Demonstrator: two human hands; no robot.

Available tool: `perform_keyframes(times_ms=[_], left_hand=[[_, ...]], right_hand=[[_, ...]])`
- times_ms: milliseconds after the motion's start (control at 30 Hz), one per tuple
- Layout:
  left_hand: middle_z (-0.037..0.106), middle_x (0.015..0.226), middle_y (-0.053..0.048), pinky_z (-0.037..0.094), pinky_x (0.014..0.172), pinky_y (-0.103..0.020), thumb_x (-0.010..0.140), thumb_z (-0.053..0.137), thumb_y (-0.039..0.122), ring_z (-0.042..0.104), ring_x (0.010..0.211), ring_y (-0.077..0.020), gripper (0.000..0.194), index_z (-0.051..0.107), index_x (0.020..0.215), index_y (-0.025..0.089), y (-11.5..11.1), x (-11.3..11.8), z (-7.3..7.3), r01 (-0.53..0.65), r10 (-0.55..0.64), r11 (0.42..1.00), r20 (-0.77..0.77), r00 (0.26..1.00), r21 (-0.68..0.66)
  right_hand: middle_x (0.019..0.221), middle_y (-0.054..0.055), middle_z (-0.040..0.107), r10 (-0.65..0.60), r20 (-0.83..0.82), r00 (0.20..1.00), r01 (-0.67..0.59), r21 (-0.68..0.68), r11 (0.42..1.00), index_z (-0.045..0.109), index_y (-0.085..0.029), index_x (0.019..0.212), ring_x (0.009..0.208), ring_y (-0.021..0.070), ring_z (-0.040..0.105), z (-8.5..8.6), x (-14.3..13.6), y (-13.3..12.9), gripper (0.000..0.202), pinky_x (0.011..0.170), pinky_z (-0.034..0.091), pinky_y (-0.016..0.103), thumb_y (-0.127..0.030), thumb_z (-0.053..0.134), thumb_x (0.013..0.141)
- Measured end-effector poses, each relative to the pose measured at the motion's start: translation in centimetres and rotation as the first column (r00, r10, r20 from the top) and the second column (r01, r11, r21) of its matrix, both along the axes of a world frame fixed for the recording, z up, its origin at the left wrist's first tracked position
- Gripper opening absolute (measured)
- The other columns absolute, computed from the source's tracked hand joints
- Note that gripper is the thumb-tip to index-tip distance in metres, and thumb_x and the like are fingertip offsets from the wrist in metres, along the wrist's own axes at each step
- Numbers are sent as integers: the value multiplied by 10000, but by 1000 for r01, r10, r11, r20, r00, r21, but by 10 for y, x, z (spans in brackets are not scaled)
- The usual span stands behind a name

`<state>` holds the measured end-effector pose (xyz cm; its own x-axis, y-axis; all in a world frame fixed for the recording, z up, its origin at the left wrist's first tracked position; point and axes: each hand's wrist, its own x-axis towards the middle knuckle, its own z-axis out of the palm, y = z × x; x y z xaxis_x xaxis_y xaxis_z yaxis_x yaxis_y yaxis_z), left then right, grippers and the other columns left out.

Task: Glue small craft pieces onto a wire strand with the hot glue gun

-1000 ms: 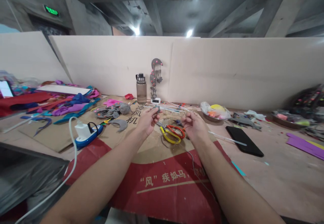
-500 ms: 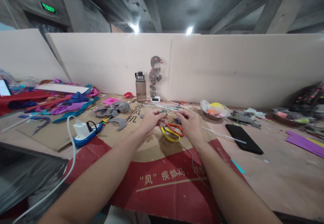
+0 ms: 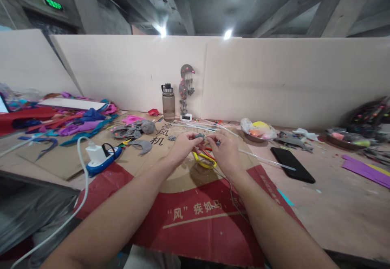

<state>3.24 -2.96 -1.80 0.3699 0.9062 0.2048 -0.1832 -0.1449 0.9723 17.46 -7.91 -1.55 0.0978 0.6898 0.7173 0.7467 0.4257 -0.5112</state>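
My left hand (image 3: 183, 147) is closed, thumb against fingers, on a small grey felt piece (image 3: 200, 135) above the cardboard (image 3: 179, 181). Close beside it, my right hand (image 3: 225, 150) pinches with its fingertips near the felt; what it holds is too small to name. Scissors with yellow and red handles (image 3: 204, 164) are just below both hands, partly hidden by them. From there a thin grey cord (image 3: 232, 194) trails toward me, passing by my right forearm. Left of my hands lie a grey felt crescent (image 3: 142, 146) and a grey yarn ball (image 3: 148, 127).
A water bottle (image 3: 168, 104) and a hanging grey felt ornament (image 3: 186, 83) stand at the back panel. Rightward are a bowl of bagged pieces (image 3: 258, 132), a glue stick (image 3: 268, 160) and a black phone (image 3: 292, 165). On the left are a blue power strip (image 3: 103, 162) and coloured felt scraps (image 3: 79, 128).
My right hand has moved left, close to the felt piece in my left hand, and now covers more of the scissors' red handle. The view has shifted slightly.
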Motion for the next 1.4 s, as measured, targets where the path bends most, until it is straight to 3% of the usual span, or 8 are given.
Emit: perform_keyframes(times_ms=[167,300,700,933,1133,1400], left_hand=[[661,685,-48,461,445,-214,701,713,195,668,619,-176,109,641,732,119,2,1,-3,-29,32,998,-47,998,55],[682,703,-53,469,471,-212,721,710,225,647,589,-144,134,642,781,126,7,0,-9,8,-7,998,-26,1000,66],[675,668,-47,437,442,-144,735,690,68,637,561,-95,77,624,762,96,6,1,-1,80,-42,967,159,986,-241],[659,644,-36,440,447,-140,768,640,39,620,541,-79,49,624,778,84,3,1,4,86,-39,956,169,985,-280],[662,668,-33,406,427,-141,740,686,118,572,503,-59,71,635,785,98,7,-1,-2,112,-76,971,171,982,-211],[634,693,-4,352,428,-158,647,764,261,528,534,-58,215,654,784,138,5,-3,-1,41,-33,981,46,998,-191]], right_hand=[[808,58,599,-1,71,997,0,11,1000,683,-191,784,796,188,561,-4,0,2,157,751,433,309,-182,543,853],[794,57,609,-25,80,996,25,10,1000,681,-193,772,782,188,561,-3,0,1,161,734,432,307,-190,542,854],[817,57,633,-24,16,1000,23,5,1000,687,-186,789,801,182,571,-2,2,1,165,764,441,312,-210,534,849],[792,67,639,-34,0,999,34,19,999,683,-174,773,816,204,572,1,2,0,157,777,435,338,-213,544,838],[816,74,619,-56,-2,998,56,58,997,694,-177,835,804,209,559,1,3,0,188,762,441,348,-215,512,859],[880,73,674,2,-37,999,0,57,998,733,-204,896,842,210,603,3,3,-2,212,802,461,363,-222,524,864]])
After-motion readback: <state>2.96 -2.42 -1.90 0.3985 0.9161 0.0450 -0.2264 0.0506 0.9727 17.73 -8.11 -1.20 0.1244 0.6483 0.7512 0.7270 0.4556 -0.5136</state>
